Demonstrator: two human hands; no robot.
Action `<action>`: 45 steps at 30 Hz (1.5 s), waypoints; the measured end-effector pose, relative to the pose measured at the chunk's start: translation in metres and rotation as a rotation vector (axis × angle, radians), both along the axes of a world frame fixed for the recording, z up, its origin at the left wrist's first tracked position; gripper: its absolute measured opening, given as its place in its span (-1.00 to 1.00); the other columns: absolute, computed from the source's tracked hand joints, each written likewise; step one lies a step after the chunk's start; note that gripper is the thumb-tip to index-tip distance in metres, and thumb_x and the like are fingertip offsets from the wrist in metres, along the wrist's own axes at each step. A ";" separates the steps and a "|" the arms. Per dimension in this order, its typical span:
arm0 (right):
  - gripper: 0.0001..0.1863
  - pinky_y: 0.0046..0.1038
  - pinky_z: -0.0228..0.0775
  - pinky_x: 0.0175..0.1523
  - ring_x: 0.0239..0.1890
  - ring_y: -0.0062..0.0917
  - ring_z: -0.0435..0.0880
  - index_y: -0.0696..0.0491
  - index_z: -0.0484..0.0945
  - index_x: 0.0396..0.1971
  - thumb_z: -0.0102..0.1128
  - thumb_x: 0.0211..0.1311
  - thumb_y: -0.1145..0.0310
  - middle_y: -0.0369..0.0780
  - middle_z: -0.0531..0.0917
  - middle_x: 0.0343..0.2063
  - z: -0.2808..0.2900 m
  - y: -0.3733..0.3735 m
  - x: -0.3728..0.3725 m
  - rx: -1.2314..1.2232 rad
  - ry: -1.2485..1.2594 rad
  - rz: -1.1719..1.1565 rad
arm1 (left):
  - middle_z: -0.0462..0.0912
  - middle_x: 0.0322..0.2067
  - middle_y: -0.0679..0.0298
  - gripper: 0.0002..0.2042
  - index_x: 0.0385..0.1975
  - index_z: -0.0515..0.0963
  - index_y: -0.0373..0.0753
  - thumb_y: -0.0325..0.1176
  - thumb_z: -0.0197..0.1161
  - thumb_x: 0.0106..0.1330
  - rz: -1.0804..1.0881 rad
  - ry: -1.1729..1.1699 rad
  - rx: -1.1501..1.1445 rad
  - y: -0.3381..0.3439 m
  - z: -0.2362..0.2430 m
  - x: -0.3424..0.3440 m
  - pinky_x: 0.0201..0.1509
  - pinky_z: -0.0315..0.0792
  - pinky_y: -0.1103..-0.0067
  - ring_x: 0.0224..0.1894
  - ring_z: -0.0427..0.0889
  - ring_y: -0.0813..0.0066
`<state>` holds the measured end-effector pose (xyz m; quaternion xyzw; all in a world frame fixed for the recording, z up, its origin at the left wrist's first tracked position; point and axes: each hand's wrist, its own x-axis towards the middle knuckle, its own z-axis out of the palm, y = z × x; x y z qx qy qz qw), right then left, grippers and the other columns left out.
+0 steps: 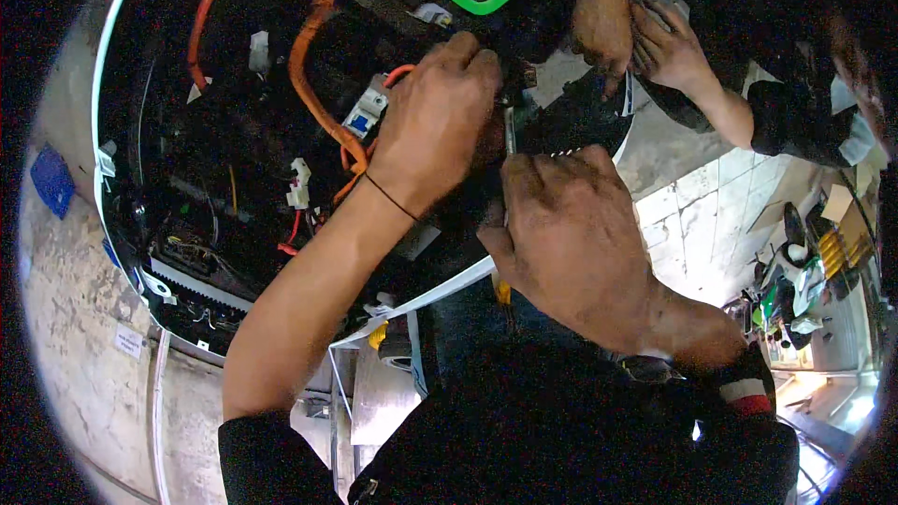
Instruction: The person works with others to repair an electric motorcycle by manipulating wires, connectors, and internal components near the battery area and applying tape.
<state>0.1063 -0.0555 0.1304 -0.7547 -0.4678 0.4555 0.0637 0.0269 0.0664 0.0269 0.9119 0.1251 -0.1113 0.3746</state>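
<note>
Right fingers (531, 180) gripping half-hidden metal tool (510, 130), left fingers (479, 75) curled, cannot tell on what

A black shirt (524, 430) is worn. The right sleeve (760, 365) is marked with white and red stripes (748, 396). A thin dark band (391, 197) is worn around the left wrist (412, 180).

Left approach: obstructed by a thick orange corrugated cable (304, 65) and a blue-and-white plastic connector block (365, 112), just beside the bare left hand (438, 117). Between that hand and the bare right hand (571, 238): narrow gap, occupied by a slim silver metal rod (510, 131). Upper right: crowded by a co-worker's bare hand (669, 45). Between the thick cable and a second, smooth orange cable (206, 19): passage appears open, though darkness obscures its depth.
</note>
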 end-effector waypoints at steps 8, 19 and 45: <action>-0.73 -0.30 0.42 -0.22 -0.33 -0.26 0.61 0.09 0.60 -0.34 0.37 -0.12 0.39 -0.14 0.63 -0.41 -0.016 -0.019 0.046 -0.068 0.296 -0.333 | 0.51 -0.26 0.01 -0.81 -0.38 0.45 -0.34 -0.52 0.26 -0.01 0.027 -0.007 0.053 0.000 0.001 -0.006 -0.12 0.51 0.24 -0.13 0.56 -0.01; -0.73 -0.36 -0.17 0.43 0.06 -0.50 0.55 -0.03 0.69 -0.19 0.23 0.14 0.21 -0.23 0.69 -0.16 -0.110 -0.048 0.126 -0.097 0.006 -0.074 | 0.52 -0.24 0.00 -0.67 -0.35 0.49 -0.38 -0.30 0.39 -0.02 -0.029 0.033 0.061 -0.006 0.004 0.004 -0.06 0.51 0.29 -0.13 0.57 0.04; -0.78 -0.13 0.28 -0.05 -0.28 -0.16 0.56 0.20 0.49 -0.43 0.25 -0.06 0.39 -0.04 0.55 -0.46 -0.007 0.000 -0.002 0.052 -0.144 -0.144 | 0.51 -0.27 0.01 -0.83 -0.36 0.47 -0.35 -0.57 0.16 0.01 0.002 -0.079 0.048 -0.003 -0.003 0.000 -0.12 0.52 0.28 -0.16 0.57 0.00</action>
